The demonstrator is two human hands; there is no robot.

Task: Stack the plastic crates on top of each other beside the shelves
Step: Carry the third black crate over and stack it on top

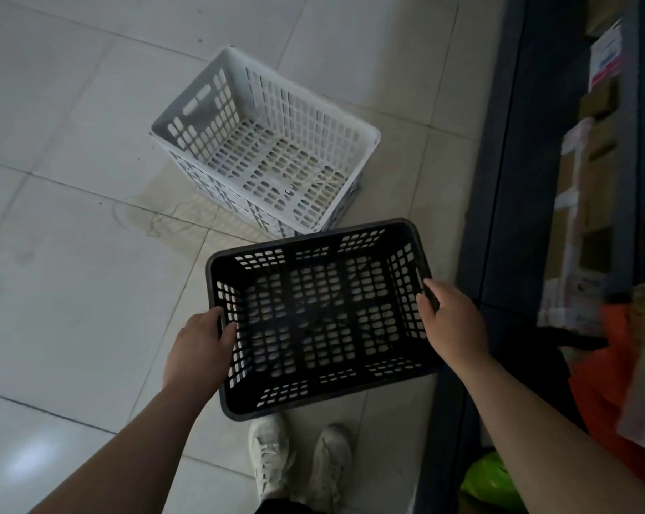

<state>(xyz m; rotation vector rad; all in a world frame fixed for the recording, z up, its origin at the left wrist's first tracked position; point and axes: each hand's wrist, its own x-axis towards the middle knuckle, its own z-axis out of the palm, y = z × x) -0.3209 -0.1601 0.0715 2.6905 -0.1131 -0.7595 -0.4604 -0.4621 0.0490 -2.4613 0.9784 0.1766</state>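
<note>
I hold a black plastic crate (321, 320) in the air above my feet, its open top facing up. My left hand (198, 346) grips its left end wall, fingers curled through the handle slot. On the opposite end wall, my right hand (454, 320) grips the rim. A white plastic crate (265, 142) stands on the tiled floor just beyond the black one, upright and empty. It appears to sit on another white crate, of which only the lower side shows.
Dark shelves (517, 179) run along the right side, filled with boxes and packages. Orange bags (610, 383) and a green object (487, 480) lie at the lower right. My white shoes (298, 465) stand on the pale floor tiles, which stretch open to the left.
</note>
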